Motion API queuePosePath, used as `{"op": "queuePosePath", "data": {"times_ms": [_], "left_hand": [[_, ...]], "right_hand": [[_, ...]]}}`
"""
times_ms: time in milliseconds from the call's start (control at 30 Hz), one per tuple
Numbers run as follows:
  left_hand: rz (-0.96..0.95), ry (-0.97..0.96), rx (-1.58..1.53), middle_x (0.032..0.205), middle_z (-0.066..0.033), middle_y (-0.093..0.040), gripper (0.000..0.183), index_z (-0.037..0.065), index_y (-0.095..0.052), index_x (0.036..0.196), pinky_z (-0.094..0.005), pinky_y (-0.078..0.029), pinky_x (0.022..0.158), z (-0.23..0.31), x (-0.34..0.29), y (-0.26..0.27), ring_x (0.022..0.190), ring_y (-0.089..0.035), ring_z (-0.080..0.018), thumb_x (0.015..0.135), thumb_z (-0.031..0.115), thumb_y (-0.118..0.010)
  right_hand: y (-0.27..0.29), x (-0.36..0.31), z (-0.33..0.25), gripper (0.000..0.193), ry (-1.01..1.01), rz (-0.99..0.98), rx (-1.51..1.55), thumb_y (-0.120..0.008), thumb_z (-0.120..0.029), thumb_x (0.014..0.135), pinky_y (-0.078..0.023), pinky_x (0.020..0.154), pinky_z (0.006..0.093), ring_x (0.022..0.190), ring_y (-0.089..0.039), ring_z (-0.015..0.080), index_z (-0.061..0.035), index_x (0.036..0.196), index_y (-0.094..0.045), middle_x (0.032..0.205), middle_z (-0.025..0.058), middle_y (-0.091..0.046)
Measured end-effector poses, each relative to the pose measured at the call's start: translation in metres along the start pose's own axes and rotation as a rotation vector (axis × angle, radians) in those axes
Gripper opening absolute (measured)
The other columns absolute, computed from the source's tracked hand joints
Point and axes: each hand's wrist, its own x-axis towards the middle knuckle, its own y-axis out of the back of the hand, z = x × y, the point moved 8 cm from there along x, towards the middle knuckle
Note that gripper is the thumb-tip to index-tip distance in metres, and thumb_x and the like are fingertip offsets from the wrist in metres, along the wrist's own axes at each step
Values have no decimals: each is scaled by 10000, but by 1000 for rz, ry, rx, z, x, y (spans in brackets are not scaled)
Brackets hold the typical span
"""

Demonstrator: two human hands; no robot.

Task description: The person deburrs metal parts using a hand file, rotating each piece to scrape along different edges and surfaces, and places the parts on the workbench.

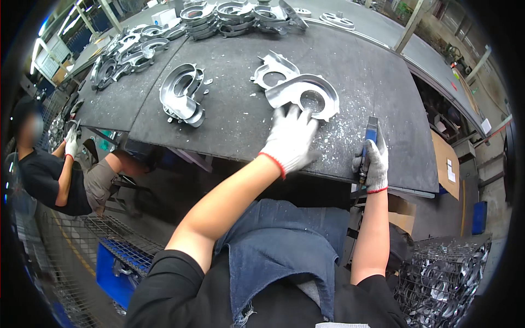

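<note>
My left hand [292,139], in a white knit glove with a red cuff, reaches to the near edge of a silver metal casting [303,93] with a round opening. Its fingers are stretched out and touch the casting's rim; the thumb side is blurred. That casting overlaps a second casting [272,74] behind it. To the right, my gloved right hand [376,164] is closed around a blue handheld tool [371,134] with a dark flat head, pointing away from me. A third, curved casting [183,95] lies apart on the left.
Metal chips [339,131] are scattered over the dark worktable [229,131]. Stacked castings [235,16] stand along its far side, with more piled at the far left. A co-worker [49,164] sits at left. Wire baskets [443,279] of metal parts flank me.
</note>
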Motion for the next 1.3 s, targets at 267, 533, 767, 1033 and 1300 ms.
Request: {"op": "queuePosePath", "data": {"times_ms": [267,533,767,1033,1300], "left_hand": [[124,177,111,1499,-173,-615,463,104,-694,1295,-585,-467,1146,-71,0,16,1410,-556,-437,861,201,-822],[243,-68,-267,1032,-31,-815,182,60,-800,989,-409,-585,919,-52,11,59,1036,-763,-232,834,85,-893],[132,566,-802,1057,-62,-804,238,-2,-789,1142,-327,-583,901,-71,-57,26,983,-725,-128,946,93,-883],[-12,187,-532,1082,-102,-794,288,1,-782,1161,-351,-589,891,-54,-56,40,1011,-734,-175,913,91,-895],[85,255,-598,1076,-119,-750,235,21,-810,1073,-376,-585,873,-51,-56,37,947,-729,-263,859,74,-892]], "right_hand": [[-7,-6,-8,837,-62,2,69,-744,-202,1004,-542,470,322,519,-644,181,-78,1723,-334,806,96,-656],[-22,-46,-40,738,-71,-117,142,-738,-189,899,-457,407,282,472,-539,131,50,1536,-450,938,147,-647],[-68,-125,-37,1286,-102,-218,-66,-1017,-159,673,-601,764,298,884,-722,165,-86,1761,-335,1178,141,-749],[-157,-90,-7,698,-135,-489,-563,-743,-96,1001,-544,1147,373,1315,-740,292,-23,1651,-499,1487,234,-704],[-161,-97,-16,681,-194,-566,-484,-735,-103,1021,-539,1164,383,1346,-717,281,-1,1649,-491,1487,222,-709]]}}
